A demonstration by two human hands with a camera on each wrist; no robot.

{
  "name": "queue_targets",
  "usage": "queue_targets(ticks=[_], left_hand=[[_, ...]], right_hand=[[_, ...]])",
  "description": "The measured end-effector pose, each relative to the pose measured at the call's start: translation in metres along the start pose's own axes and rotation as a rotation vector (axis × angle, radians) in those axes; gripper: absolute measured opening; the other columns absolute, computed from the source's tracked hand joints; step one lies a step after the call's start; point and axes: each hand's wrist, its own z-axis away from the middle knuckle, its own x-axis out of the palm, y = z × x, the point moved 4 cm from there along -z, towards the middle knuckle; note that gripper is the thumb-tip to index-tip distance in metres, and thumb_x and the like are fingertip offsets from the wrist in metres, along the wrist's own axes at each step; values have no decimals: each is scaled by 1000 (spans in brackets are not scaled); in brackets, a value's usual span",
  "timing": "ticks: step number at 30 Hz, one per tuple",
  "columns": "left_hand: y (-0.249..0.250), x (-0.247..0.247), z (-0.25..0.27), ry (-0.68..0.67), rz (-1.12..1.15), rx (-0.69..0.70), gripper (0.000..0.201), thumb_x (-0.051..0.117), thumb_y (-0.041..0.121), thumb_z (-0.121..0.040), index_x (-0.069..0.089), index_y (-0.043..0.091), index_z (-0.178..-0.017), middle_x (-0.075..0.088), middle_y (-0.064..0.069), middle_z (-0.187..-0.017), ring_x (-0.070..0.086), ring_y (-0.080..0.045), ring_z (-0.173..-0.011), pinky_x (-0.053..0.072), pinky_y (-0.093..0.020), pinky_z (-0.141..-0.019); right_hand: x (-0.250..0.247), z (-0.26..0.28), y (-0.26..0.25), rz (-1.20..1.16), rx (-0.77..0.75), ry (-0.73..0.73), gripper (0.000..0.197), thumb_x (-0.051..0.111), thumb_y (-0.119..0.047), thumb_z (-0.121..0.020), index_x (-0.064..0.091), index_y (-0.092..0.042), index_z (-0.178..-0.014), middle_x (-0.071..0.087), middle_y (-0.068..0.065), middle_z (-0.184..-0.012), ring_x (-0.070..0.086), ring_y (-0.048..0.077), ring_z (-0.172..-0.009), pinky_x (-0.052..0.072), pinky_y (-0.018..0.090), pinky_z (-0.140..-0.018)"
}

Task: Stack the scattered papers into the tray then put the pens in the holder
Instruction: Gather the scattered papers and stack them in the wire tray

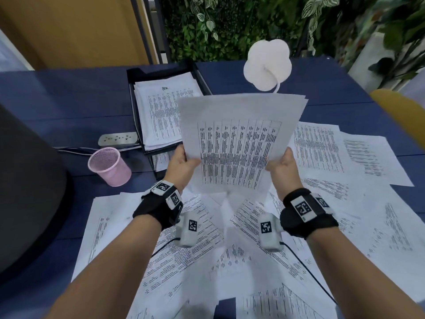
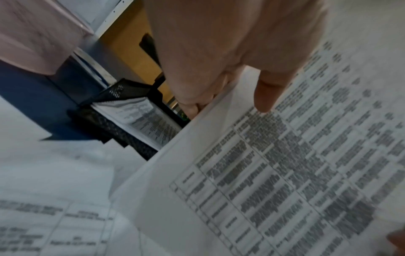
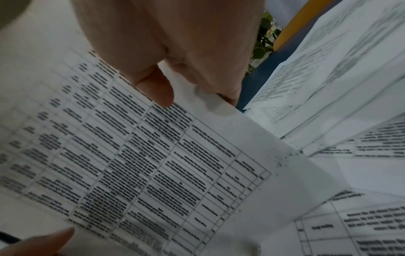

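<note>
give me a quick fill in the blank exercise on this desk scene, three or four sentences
1. Both the left hand and the right hand grip one sheaf of ____.
2. The black tray already holds a stack of ____.
3. The mesh pen holder is coloured ____.
4. The power strip lies just beyond the pen ____.

Missing words: papers; papers; pink; holder

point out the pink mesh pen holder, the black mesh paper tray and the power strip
pink mesh pen holder point(image 1: 110, 168), head view, on its front wall
black mesh paper tray point(image 1: 131, 88), head view, on its left rim
grey power strip point(image 1: 117, 139), head view, on its top face
</note>
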Motion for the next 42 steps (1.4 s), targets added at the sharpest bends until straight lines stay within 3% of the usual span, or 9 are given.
queue_targets(ticks=[3,7,12,14,19,24,30,34,42], left_hand=[[-13,7,-5,-47,27,-64,67,72,18,-74,41,21,-133,56,-6,-131,54,-22,-120,39,-46,-105],[-8,11,-3,-12,55,-52,45,66,12,-85,48,15,-126,62,-2,-122,57,-17,-115,41,-38,-103],[-8,14,-5,-34,28,-37,35,58,11,-92,51,10,-126,64,0,-115,61,-2,-97,49,-16,-84],[-13,15,-7,-41,-2,-26,33,57,12,-93,51,9,-125,63,-2,-115,61,-3,-96,49,-11,-75],[-31,20,-2,-34,-49,-72,32,48,15,-98,47,10,-130,60,4,-117,55,-19,-118,40,-33,-104],[-16,6,-7,15,-90,-31,22,46,20,-99,45,21,-121,58,15,-103,55,-2,-97,39,-36,-105],[21,-33,-36,229,-131,111,58,51,28,-96,28,1,-142,41,-22,-143,42,-32,-131,36,-48,-108],[44,-62,-50,308,-106,237,58,51,0,-90,27,20,-138,58,-4,-118,63,-1,-98,54,-23,-80],[59,-108,-77,289,-845,287,51,55,15,-91,41,21,-140,48,-1,-141,40,-25,-131,25,-40,-109]], right_hand=[[5,-2,9,2,42,-32,36,39,12,-87,40,-14,-112,54,-5,-92,50,8,-74,42,20,-63],[0,-5,17,32,74,-12,32,38,9,-89,42,-17,-109,51,-4,-88,46,10,-68,42,15,-59],[1,-14,63,186,285,-110,67,45,-4,-90,16,-15,-150,36,4,-148,37,24,-133,28,40,-113],[0,-17,81,269,318,-112,54,46,-7,-89,29,-11,-141,47,11,-139,47,28,-124,38,45,-108],[-1,-14,89,340,211,-41,3,41,-8,-95,41,-6,-97,53,16,-96,51,23,-88,43,33,-79],[9,-15,67,216,203,-127,12,44,-12,-98,42,-15,-109,57,3,-109,59,25,-98,55,40,-79],[37,-33,20,97,93,-156,14,43,-11,-99,46,-15,-111,57,-1,-108,59,22,-56,43,27,-45],[65,-51,-9,67,30,-161,19,38,-7,-98,48,-19,-110,61,0,-103,54,11,-42,38,22,-41],[116,-87,-19,52,92,-104,29,32,0,-90,55,-12,-102,65,17,-79,53,20,-53,41,26,-46]])
